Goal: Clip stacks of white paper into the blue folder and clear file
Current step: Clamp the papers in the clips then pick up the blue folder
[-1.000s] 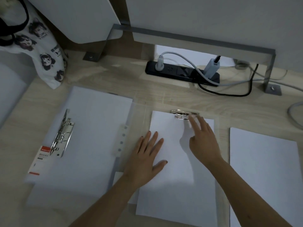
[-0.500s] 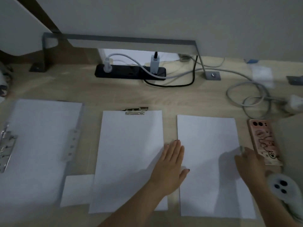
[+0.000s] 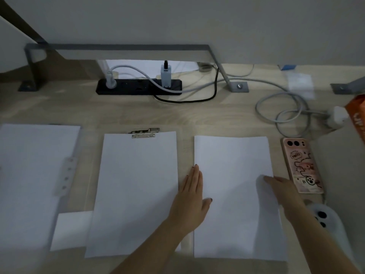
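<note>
A loose stack of white paper [image 3: 233, 194] lies at the right of the desk. My left hand [image 3: 190, 200] rests flat along its left edge, fingers straight and together. My right hand [image 3: 282, 191] is at its right edge, where the paper curls up slightly against the fingers; the thumb is hidden. In the middle, another white stack [image 3: 136, 190] sits on the clear file [image 3: 185, 143], held at the top by a metal clip [image 3: 145, 133]. At the far left lies a folder covered with white paper [image 3: 33, 175], with a punched strip [image 3: 68, 173] along its right side.
A pink phone [image 3: 301, 165] lies just right of the loose stack, and a white controller [image 3: 325, 220] below it. A black power strip [image 3: 138, 87] with cables, a coiled grey cable [image 3: 284, 109], an orange box [image 3: 358, 113] and a small white sheet [image 3: 71, 230] are also on the desk.
A second ago my hands were on the clipped middle stack, the right one at the clip. Both have moved right to the edges of the loose stack, and the view has turned right.
</note>
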`<action>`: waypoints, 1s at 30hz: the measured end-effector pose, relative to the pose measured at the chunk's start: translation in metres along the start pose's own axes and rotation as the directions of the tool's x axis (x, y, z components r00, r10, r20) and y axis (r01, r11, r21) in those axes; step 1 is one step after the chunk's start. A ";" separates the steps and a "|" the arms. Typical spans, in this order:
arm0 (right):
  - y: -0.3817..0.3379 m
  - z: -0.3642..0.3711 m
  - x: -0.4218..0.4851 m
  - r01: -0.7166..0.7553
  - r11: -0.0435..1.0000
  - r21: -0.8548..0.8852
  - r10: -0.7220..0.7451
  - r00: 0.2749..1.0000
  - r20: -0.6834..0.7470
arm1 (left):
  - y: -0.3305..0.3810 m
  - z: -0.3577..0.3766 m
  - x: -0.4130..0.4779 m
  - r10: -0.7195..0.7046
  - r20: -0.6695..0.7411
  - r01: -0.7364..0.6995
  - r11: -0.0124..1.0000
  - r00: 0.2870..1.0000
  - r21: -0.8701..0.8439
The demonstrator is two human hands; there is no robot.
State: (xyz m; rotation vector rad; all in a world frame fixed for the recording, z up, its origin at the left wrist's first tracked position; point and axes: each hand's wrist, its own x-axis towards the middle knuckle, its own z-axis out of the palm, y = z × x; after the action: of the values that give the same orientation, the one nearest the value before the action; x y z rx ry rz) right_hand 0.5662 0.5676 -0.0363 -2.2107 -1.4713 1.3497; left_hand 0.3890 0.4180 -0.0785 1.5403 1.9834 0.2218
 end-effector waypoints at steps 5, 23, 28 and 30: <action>0.004 0.004 -0.008 0.146 0.988 0.050 -0.149 0.988 0.049 | 0.012 -0.010 0.004 -0.099 -0.035 0.077 0.918 0.994 -0.390; -0.073 -0.015 -0.077 0.319 0.835 0.449 -0.459 0.853 0.248 | -0.008 -0.104 -0.028 -0.344 0.076 0.143 0.175 0.936 -0.974; -0.109 0.006 -0.092 0.433 0.787 0.439 -0.552 0.813 0.187 | -0.020 -0.127 -0.046 -0.408 -0.005 0.029 0.077 0.913 -0.997; -0.119 0.028 -0.101 0.445 0.791 0.421 -0.555 0.812 0.184 | -0.034 -0.136 -0.058 -0.435 -0.063 -0.015 0.114 0.898 -0.993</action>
State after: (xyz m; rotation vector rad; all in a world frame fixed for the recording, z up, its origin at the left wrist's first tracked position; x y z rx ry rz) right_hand 0.4562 0.5369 0.0743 -1.2925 -1.5945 1.6304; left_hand 0.2932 0.3853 0.0342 0.2469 1.5272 1.4720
